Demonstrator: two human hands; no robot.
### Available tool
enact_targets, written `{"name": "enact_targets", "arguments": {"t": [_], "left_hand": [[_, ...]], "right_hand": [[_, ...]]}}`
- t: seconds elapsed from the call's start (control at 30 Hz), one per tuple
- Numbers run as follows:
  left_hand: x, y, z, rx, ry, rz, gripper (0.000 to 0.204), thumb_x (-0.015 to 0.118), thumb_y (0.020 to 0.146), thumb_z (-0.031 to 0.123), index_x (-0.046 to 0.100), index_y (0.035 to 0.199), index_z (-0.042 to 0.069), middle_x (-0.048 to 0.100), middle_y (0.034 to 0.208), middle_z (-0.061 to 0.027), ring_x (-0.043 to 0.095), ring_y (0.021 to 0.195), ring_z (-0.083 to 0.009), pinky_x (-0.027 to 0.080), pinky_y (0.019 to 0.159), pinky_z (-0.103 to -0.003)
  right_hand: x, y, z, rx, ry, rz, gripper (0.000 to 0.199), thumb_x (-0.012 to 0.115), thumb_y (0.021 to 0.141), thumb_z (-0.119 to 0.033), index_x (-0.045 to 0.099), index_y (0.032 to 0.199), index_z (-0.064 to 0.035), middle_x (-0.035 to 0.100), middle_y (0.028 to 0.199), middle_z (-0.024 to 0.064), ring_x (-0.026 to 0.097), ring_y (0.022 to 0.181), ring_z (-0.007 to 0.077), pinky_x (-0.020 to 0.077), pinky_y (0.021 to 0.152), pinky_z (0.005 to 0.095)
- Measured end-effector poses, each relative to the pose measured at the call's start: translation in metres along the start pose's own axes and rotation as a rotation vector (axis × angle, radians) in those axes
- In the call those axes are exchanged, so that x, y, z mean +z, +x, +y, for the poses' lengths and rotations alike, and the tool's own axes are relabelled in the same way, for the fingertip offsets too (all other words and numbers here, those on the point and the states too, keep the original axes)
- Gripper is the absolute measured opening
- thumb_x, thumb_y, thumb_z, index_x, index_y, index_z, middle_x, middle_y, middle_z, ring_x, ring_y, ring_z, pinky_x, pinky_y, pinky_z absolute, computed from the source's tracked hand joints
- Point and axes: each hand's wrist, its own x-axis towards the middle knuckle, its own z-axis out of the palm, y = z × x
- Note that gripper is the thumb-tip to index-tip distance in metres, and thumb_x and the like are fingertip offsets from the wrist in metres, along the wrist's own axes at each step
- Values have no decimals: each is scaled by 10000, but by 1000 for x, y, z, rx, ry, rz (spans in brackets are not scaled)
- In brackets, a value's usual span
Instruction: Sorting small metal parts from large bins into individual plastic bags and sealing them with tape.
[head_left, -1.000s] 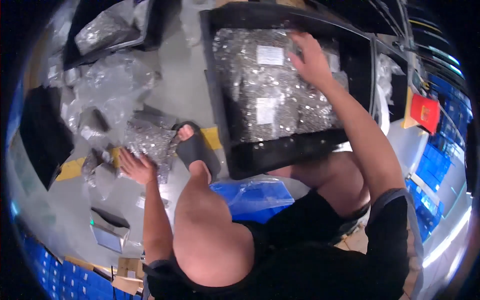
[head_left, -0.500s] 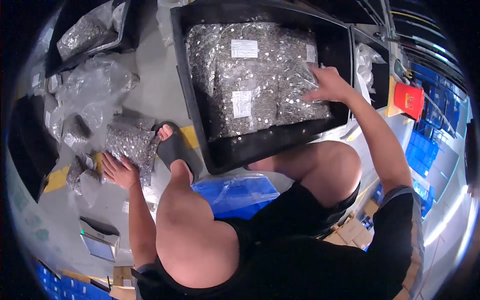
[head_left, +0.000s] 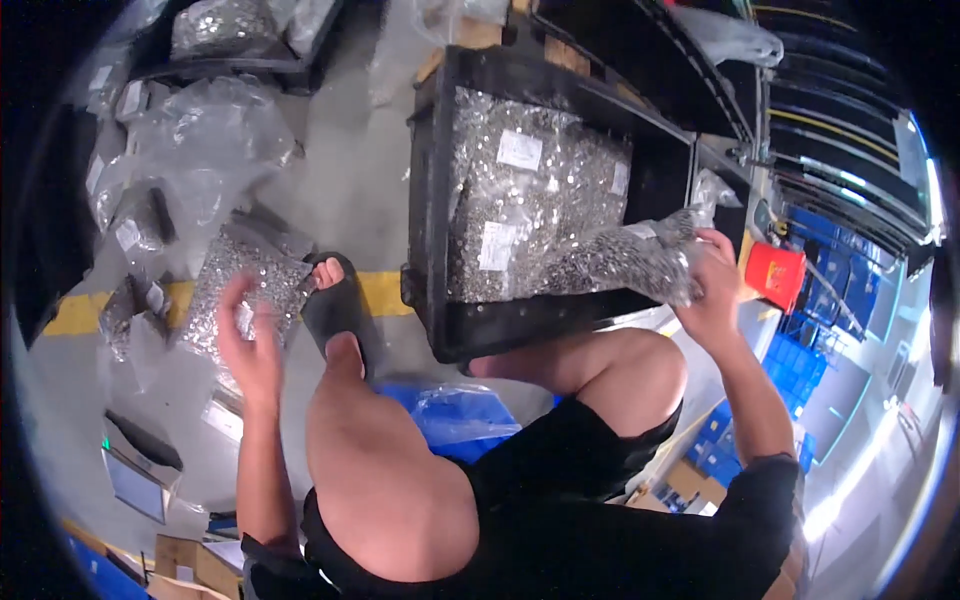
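Note:
My right hand (head_left: 712,285) grips one end of a clear plastic bag of small metal parts (head_left: 620,262). The bag is partly lifted along the near right side of a black crate (head_left: 432,230). Inside the crate lie more such bags (head_left: 540,190), some with white labels (head_left: 520,150). My left hand (head_left: 252,340) is raised with fingers apart, above another filled bag (head_left: 225,270) on the floor, holding nothing. That bag lies beside my sandalled left foot (head_left: 335,300).
At the far left stands another black crate (head_left: 270,68) with filled bags. Loose clear plastic (head_left: 205,150) and smaller bags (head_left: 130,315) lie on the floor. A small screen device (head_left: 138,482) is at lower left. Blue plastic (head_left: 450,415) lies between my legs; a red container (head_left: 775,275) stands right.
My right hand has taken hold of the right-hand bag, raising its end and drawing it toward me. The left hand has come up off the floor bag. The view has shifted.

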Motion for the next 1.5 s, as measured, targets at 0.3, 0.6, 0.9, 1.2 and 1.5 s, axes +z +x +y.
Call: {"name": "enact_targets", "arguments": {"t": [0.3,0.6,0.9,1.2,1.5], "left_hand": [[13,21,111,-1040,-2011,-799,756,425,950,592,417,1391,-23,496,1386,-153,509,1245,-287,431,1029,-442],[-47,-29,17,-396,-1788,-260,806,672,671,150,383,1396,-51,542,1319,-224,565,1185,-342,449,1024,-448],[-78,-51,6,-436,-1601,-53,866,692,662,150,324,1423,-38,521,1332,-218,540,1213,-331,433,1028,-444],[-55,-63,-25,-576,-1661,-74,846,700,657,96,346,1415,-27,540,1317,-202,554,1193,-337,437,1029,-451],[-45,-55,-31,-576,-1543,-149,728,692,713,-25,412,1384,-20,599,1255,-170,587,1160,-292,447,1018,-418]], "right_hand": [[-41,81,-147,-759,225,176,225,702,688,-111,611,881,-183,573,832,-41,540,744,164,421,899,611],[123,146,-212,-439,783,430,167,736,726,-152,608,833,-149,536,1169,103,527,1148,345,419,1015,559],[151,155,-283,514,2051,-417,646,475,979,-135,151,1536,-159,339,1505,174,419,1328,319,368,1099,455],[217,121,-251,1131,2486,-551,467,449,1005,-280,411,1417,-63,488,1380,165,515,1224,306,417,1051,484],[203,136,-276,1112,2210,-641,641,407,964,-515,466,1357,-13,577,1283,162,581,1146,301,449,1010,445]]}}
